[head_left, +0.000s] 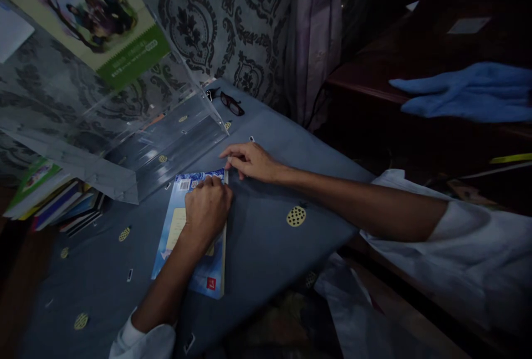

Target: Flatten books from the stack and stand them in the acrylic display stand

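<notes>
A blue paperback book (pixel 177 237) lies flat on the table with its back cover up; a barcode shows near its far edge. My left hand (pixel 208 206) rests on the upper part of this cover, its fingers curled under so that the inside of the hand is hidden. Just past the book's far right corner is my right hand (pixel 251 160), palm down. Its index finger stretches out to the left and the other fingers are loosely bent, with nothing visible between them. Whether its fingertips touch the book's corner I cannot tell.
A clear acrylic stand (pixel 137 181) holds a green and cream book (pixel 137 57) at the far left. Stacked books (pixel 70 204) are at the left edge. Black glasses (pixel 231 104) lie near the patterned curtain (pixel 249 21). Blue gloves (pixel 469 93) hang over dark furniture at right.
</notes>
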Demonstrator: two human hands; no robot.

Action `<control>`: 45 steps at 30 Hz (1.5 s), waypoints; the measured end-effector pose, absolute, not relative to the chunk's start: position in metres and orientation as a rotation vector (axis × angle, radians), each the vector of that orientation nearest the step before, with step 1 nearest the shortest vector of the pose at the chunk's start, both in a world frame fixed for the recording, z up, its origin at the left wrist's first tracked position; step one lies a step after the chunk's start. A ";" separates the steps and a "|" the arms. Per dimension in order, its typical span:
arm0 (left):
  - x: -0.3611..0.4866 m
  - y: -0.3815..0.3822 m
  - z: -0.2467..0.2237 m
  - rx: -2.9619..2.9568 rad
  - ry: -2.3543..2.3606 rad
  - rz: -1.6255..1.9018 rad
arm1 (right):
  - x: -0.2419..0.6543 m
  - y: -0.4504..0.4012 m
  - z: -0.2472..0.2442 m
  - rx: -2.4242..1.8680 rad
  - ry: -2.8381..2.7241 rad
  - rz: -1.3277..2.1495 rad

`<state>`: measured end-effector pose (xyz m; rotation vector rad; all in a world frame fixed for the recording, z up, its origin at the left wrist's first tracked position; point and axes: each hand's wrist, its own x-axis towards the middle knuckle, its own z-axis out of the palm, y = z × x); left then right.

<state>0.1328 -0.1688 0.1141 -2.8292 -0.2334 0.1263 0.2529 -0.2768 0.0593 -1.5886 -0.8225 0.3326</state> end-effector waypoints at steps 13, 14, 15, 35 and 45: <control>0.132 -0.169 0.113 -2.835 -0.228 0.164 | 0.247 -0.276 0.058 -1.779 -0.879 0.223; 0.132 -0.169 0.113 -2.835 -0.227 0.164 | 0.247 -0.276 0.058 -1.765 -0.861 0.206; 0.132 -0.169 0.113 -2.835 -0.224 0.161 | 0.247 -0.276 0.058 -1.749 -0.844 0.191; 0.132 -0.171 0.113 -2.824 -0.229 0.170 | 0.250 -0.277 0.057 -1.875 -0.912 0.163; 0.131 -0.169 0.112 -2.842 -0.199 0.137 | 0.248 -0.278 0.057 -1.779 -0.874 0.203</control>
